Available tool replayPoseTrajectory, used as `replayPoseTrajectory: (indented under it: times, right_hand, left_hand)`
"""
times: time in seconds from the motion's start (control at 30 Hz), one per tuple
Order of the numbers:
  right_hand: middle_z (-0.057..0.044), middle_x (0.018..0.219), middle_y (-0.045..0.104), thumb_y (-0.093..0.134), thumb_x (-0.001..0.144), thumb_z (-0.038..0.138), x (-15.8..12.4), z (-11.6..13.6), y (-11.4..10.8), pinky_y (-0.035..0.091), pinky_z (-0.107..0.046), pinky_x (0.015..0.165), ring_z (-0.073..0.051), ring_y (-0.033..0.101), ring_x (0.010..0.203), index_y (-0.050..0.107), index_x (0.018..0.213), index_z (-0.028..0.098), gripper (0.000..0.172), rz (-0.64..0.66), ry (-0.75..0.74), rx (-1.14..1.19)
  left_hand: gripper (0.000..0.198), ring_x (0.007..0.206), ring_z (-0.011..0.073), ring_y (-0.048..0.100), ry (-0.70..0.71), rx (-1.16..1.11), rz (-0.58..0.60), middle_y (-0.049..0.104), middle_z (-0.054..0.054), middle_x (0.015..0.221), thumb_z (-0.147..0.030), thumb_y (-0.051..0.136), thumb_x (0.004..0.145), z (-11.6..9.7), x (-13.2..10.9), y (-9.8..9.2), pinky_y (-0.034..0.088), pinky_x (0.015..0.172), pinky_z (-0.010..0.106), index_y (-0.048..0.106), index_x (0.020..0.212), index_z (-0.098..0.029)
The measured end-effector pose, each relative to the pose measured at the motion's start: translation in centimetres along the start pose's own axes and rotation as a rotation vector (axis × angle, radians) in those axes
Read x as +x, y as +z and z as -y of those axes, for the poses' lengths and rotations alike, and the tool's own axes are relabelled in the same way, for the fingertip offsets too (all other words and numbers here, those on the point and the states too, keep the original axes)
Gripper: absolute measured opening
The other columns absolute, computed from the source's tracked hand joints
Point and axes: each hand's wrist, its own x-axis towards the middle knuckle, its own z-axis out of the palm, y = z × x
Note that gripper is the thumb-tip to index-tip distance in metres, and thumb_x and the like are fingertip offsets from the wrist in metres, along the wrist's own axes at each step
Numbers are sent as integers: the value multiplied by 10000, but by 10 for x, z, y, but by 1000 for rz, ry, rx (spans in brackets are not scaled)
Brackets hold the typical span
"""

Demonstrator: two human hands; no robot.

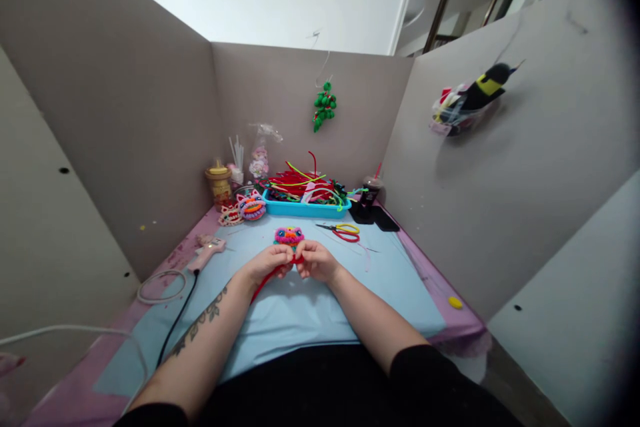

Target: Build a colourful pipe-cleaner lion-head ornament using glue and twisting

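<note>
A small figure of fuzzy pipe cleaners (pixel 289 235), pink and purple with an orange middle, stands out beyond my fingertips over the blue cloth. My left hand (pixel 273 261) is closed, pinching a red pipe cleaner (pixel 265 283) whose long tail runs down toward my forearm. Against it, my right hand (pixel 317 261) is closed too, its thumb and fingers pinching the red lower part of the figure. The fingertips nearly meet and hide where the red pipe cleaner joins the figure.
Yellow-and-red-handled scissors (pixel 346 232) lie ahead to the right. Behind stands a blue tray (pixel 305 210) heaped with pipe cleaners. A pink glue gun (pixel 207 252) with a cord rests on the left. Two finished-looking heads (pixel 251 207), cups and a dark phone (pixel 386 219) sit near the partitions.
</note>
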Motion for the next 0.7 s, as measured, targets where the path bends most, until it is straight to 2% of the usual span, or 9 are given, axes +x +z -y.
replayPoseTrajectory:
  times: [0.27,0.7]
  right_hand:
    - [-14,528,632,724,695,436,1,-2,-2,425,-159,363,-93,553,394,549,755,139,351,-27,-39,-33]
    - [-7,514,624,707,715,442,2,-2,1,399,-161,360,-78,515,363,555,760,134,346,-33,-102,-67]
  left_hand:
    - [261,390,60,369,20,-3,23,464,-42,461,-341,682,650,3,1,-2,269,374,172,505,650,-150]
    - [227,399,59,377,22,23,29,479,-37,486,-317,653,675,0,-1,1,278,377,175,500,663,-150]
